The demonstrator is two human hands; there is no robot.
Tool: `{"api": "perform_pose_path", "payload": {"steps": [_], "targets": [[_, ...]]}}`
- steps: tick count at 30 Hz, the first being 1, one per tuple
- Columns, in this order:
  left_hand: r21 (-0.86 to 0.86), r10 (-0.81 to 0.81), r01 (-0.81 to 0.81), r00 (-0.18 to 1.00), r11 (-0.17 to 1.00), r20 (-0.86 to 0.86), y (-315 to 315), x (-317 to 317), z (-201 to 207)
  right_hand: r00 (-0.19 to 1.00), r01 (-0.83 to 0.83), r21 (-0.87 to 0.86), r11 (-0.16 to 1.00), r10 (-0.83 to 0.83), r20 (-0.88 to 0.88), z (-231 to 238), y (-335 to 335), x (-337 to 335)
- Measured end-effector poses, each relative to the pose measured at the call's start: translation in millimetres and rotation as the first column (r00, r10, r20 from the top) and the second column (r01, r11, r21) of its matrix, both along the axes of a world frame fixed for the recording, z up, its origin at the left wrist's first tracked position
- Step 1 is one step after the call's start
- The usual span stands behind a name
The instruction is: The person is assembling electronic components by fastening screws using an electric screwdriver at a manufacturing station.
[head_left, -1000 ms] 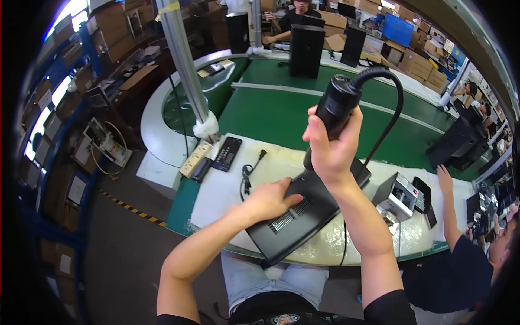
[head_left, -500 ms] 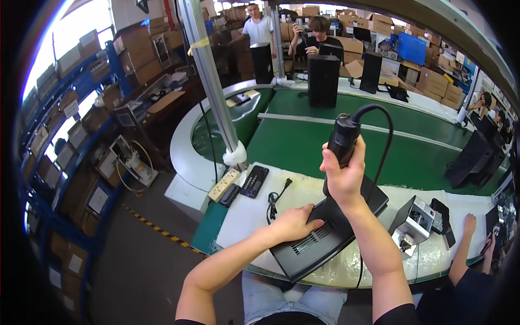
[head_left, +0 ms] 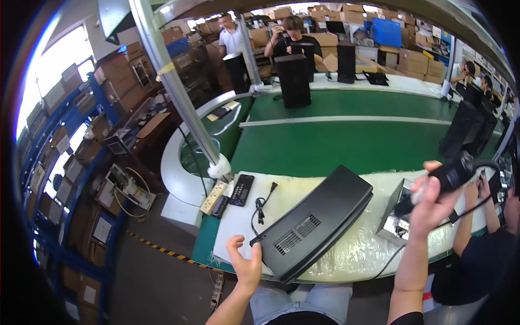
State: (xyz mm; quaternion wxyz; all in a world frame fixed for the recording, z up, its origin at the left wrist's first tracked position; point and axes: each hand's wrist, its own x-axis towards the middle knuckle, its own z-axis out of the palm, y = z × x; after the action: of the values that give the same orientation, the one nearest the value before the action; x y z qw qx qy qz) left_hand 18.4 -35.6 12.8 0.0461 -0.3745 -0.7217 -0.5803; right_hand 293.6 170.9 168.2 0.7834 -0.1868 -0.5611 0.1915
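A long black vented cabinet (head_left: 333, 203) lies slanted on the pale covered worktop, its two slotted grilles facing up. My left hand (head_left: 247, 266) is just off its near left end, fingers apart, with nothing in them. At the right, my right hand (head_left: 428, 208) grips a black corded electric screwdriver (head_left: 452, 172), its narrow end pointing down over a silver metal box (head_left: 391, 223). The hand and tool hide part of that box, and its contents cannot be made out. A black power cord with a plug (head_left: 261, 208) lies at the cabinet's upper left.
Left of the cord are a black remote-like panel (head_left: 242, 189) and a power strip (head_left: 214, 198). A green conveyor (head_left: 325, 143) runs beyond, with black speaker cabinets (head_left: 293, 81) past it. A metal post (head_left: 179, 86) rises at left. A co-worker's arm (head_left: 490, 208) is close at right.
My right hand has swung right with the electric screwdriver, from above the cabinet to the silver box. My left hand has come off the cabinet's top, down and left. The view has shifted too.
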Motion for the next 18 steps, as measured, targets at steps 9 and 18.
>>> {"api": "perform_pose_path", "payload": {"steps": [9, 18], "targets": [[0.305, -0.293, 0.111, 0.698, 0.946, 0.653, 32, 20, -5, 0.966, 0.257, -0.149, 0.955, -0.252, 0.053, -97, 40, 81], [0.419, -0.375, 0.077, 0.609, 0.905, 0.699, 34, 28, -12, 0.98, 0.19, -0.192, 0.963, -0.174, 0.096, -139, 51, 77]]}}
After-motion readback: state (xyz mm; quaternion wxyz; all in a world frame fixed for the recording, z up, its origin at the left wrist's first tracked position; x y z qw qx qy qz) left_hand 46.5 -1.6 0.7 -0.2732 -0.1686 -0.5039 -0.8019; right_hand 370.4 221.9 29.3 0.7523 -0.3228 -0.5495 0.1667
